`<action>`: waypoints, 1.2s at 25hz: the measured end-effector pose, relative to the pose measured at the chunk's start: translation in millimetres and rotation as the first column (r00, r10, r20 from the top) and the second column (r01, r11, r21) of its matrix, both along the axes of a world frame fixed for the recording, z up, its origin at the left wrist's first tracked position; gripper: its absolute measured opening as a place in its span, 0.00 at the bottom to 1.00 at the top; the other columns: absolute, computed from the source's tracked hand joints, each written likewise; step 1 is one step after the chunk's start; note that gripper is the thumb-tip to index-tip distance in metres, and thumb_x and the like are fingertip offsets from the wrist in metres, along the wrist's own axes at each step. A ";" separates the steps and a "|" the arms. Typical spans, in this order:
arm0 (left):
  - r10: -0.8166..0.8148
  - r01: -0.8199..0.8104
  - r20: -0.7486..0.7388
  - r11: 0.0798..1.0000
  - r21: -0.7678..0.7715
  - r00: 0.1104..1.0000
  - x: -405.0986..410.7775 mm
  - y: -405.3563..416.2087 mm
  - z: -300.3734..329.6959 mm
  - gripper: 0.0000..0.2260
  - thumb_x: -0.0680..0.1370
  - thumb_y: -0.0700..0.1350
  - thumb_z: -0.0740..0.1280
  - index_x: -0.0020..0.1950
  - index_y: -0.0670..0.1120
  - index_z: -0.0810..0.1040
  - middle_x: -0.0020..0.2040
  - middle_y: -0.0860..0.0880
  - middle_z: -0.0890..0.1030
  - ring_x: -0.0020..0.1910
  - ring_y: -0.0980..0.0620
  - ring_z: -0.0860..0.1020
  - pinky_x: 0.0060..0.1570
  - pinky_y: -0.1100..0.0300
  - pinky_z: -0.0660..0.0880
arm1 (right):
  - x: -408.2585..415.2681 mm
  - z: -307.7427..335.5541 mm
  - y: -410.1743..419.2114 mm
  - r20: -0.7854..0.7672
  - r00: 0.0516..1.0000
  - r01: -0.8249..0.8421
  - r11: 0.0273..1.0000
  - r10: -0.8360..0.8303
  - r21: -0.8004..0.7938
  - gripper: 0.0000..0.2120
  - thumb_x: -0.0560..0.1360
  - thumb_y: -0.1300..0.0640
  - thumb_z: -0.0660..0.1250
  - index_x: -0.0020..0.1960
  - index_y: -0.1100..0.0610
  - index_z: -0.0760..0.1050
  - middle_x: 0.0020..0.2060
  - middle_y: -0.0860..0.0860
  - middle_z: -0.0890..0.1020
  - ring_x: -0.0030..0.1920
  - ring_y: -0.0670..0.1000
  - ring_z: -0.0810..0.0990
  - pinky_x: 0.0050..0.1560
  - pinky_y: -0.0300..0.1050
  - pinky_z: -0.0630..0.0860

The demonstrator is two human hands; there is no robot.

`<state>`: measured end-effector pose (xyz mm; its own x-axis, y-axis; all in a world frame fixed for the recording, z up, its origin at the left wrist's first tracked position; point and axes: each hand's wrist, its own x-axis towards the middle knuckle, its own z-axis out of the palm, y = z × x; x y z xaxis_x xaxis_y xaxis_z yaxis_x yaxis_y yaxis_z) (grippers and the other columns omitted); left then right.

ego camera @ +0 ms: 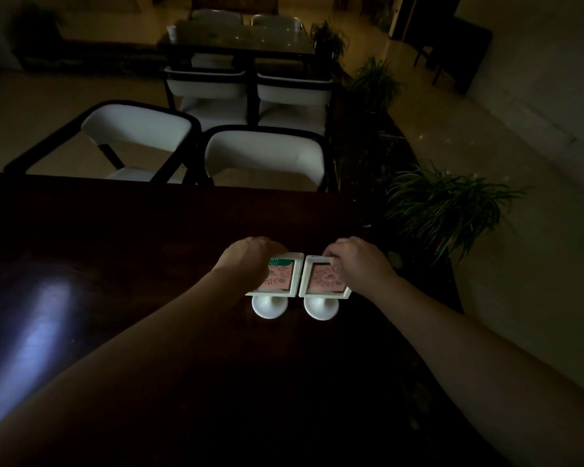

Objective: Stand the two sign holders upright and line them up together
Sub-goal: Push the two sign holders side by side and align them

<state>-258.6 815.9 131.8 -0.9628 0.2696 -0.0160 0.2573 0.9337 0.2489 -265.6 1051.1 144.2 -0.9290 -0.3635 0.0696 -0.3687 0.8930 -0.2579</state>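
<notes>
Two white sign holders with pink cards stand side by side on the dark table [149, 264], their frames almost touching. The left sign holder [282, 278] has a round white foot below its frame, and my left hand [246, 261] grips its top left corner. The right sign holder [322, 279] has the same round foot, and my right hand [358, 262] holds its top right edge. Both frames lean back a little, card faces toward me. My fingers hide the top outer corners.
Two white chairs [263, 156] with dark frames stand at the table's far edge. Potted plants [445, 207] line the right side. A second table [236, 42] with more chairs sits further back. The room is dim.
</notes>
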 end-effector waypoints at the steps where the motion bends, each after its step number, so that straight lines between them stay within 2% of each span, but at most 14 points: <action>1: 0.001 -0.001 0.005 1.000 -0.001 1.000 -0.3 -0.2 0.3 0.25 0.75 0.36 0.66 0.68 0.56 0.74 0.60 0.50 0.79 0.55 0.49 0.79 0.42 0.59 0.77 | -0.4 -0.4 0.0 -0.002 1.000 0.002 1.000 -0.002 -0.003 0.10 0.77 0.61 0.65 0.55 0.53 0.81 0.50 0.50 0.81 0.52 0.52 0.76 0.47 0.48 0.74; 10: 0.018 -0.018 0.018 0.999 0.027 1.000 0.5 -2.4 1.0 0.25 0.75 0.36 0.65 0.68 0.58 0.74 0.60 0.51 0.80 0.55 0.49 0.78 0.45 0.55 0.79 | -0.2 -0.2 -3.1 0.007 1.000 0.004 1.000 -0.004 -0.002 0.11 0.76 0.62 0.65 0.55 0.53 0.81 0.50 0.51 0.81 0.52 0.53 0.77 0.49 0.50 0.75; 16: 0.033 -0.034 0.017 0.999 0.027 0.999 2.2 0.1 1.4 0.25 0.75 0.36 0.66 0.68 0.57 0.74 0.59 0.51 0.80 0.54 0.49 0.79 0.42 0.59 0.78 | 0.6 1.3 -4.0 0.024 1.000 0.008 1.000 -0.008 -0.001 0.10 0.77 0.61 0.64 0.55 0.53 0.81 0.50 0.51 0.81 0.52 0.53 0.77 0.50 0.51 0.75; 30: 0.058 -0.058 0.000 0.997 0.059 0.998 6.4 -0.3 -2.8 0.24 0.76 0.36 0.64 0.69 0.56 0.73 0.62 0.49 0.79 0.57 0.48 0.78 0.47 0.55 0.80 | 3.7 3.9 -4.6 0.044 0.999 0.007 0.998 -0.009 0.057 0.13 0.77 0.61 0.64 0.59 0.52 0.79 0.52 0.51 0.80 0.53 0.54 0.78 0.49 0.50 0.76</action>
